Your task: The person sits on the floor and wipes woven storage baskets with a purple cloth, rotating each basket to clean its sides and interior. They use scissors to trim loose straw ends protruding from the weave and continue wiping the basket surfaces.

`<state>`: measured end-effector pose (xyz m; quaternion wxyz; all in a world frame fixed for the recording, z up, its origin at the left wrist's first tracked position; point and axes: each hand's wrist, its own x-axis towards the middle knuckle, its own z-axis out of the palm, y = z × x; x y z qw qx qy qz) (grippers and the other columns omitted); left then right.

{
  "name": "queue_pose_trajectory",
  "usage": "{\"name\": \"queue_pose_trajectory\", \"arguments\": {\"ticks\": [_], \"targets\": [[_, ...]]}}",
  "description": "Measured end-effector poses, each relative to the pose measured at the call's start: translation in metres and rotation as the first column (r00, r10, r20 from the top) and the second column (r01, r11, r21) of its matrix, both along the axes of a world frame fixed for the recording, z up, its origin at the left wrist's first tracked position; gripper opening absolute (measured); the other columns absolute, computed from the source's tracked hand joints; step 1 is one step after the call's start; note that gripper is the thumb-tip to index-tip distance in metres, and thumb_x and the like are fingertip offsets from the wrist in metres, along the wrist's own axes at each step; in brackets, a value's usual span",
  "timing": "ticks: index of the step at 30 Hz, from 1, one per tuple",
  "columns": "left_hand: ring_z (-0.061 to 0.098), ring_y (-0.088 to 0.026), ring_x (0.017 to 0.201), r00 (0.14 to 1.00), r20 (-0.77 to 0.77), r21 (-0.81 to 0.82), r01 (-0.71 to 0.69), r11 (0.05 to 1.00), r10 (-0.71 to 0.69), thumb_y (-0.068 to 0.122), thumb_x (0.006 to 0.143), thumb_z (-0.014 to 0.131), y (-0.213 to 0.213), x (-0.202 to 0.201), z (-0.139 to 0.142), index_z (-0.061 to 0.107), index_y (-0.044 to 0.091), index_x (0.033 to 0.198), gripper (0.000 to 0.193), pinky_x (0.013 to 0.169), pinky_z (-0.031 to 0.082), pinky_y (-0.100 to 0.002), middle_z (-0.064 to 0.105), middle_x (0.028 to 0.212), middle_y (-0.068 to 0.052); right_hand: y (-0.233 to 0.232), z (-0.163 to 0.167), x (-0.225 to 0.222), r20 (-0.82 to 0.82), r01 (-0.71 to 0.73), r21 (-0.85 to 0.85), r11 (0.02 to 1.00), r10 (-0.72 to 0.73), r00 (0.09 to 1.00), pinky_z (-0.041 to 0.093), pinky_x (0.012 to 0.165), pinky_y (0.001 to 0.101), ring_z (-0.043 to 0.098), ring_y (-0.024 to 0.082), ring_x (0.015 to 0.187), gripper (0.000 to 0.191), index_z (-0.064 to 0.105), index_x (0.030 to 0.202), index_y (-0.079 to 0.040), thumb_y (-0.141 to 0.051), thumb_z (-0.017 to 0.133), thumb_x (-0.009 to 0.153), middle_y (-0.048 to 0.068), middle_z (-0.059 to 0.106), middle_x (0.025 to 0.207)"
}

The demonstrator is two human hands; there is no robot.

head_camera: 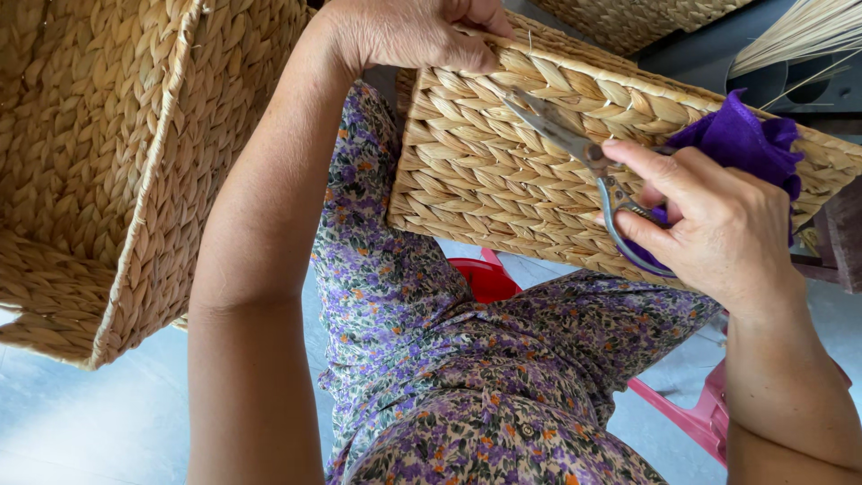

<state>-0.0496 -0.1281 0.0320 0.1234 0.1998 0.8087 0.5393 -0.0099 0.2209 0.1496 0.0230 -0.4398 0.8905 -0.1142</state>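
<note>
A woven straw basket (pixel 503 162) rests on my lap, its side facing me. My left hand (pixel 413 31) grips its top rim at the upper middle. My right hand (pixel 709 224) holds metal scissors (pixel 575 148) by the loop handles, the blades lying flat against the basket's weave and pointing up-left. A purple cloth (pixel 745 139) is bunched under my right hand's fingers, against the basket's right end.
A larger woven basket (pixel 108 171) fills the left side. Another woven basket (pixel 646 18) shows at the top. A bundle of pale straw stalks (pixel 799 36) lies at upper right. A red plastic stool (pixel 489 278) is under my floral-clothed legs on a pale tiled floor.
</note>
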Motion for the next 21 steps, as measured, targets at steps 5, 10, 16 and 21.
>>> {"name": "queue_pose_trajectory", "arguments": {"ticks": [5,10,16,21], "targets": [[0.067,-0.01,0.087,0.999,0.043,-0.075,0.027,0.997,-0.024,0.022,0.093,0.073,-0.002,-0.002,0.003,0.071,0.006,0.125,0.035,0.077,0.056,-0.026,0.074,0.1,-0.002,0.005,-0.008,-0.004,-0.196,-0.053,0.02,0.998,0.056,0.979,0.049,0.068,0.0389,0.058,0.022,0.07,0.066,0.072,0.132,-0.021,-0.02,0.091,0.069,0.003,0.06,0.083],[0.067,-0.008,0.089,0.99,0.076,0.036,0.118,0.992,-0.12,0.017,0.092,0.071,-0.005,-0.006,0.003,0.069,0.005,0.125,0.036,0.079,0.055,-0.024,0.073,0.102,0.001,0.003,-0.02,-0.01,-0.311,-0.1,0.029,0.995,0.103,0.945,0.046,0.066,0.0378,0.056,0.021,0.069,0.072,0.073,0.134,-0.023,-0.024,0.094,0.066,0.001,0.058,0.083],[0.066,-0.008,0.086,0.975,0.157,0.116,0.139,0.983,-0.156,0.014,0.094,0.072,-0.008,-0.009,-0.005,0.068,0.004,0.121,0.029,0.077,0.054,-0.024,0.071,0.097,0.001,-0.007,-0.031,-0.018,-0.31,-0.137,0.003,0.991,0.131,0.942,0.046,0.065,0.0364,0.056,0.02,0.068,0.074,0.072,0.135,-0.025,-0.024,0.095,0.064,0.001,0.057,0.083],[0.066,-0.009,0.083,0.978,0.154,0.103,0.13,0.986,-0.145,0.015,0.094,0.072,-0.006,-0.01,-0.004,0.068,0.004,0.12,0.029,0.074,0.055,-0.025,0.071,0.095,0.001,-0.013,-0.036,-0.022,-0.343,-0.159,-0.001,0.987,0.149,0.928,0.044,0.068,0.0363,0.058,0.02,0.074,0.075,0.071,0.138,-0.026,-0.026,0.095,0.067,0.0,0.056,0.087]]}}
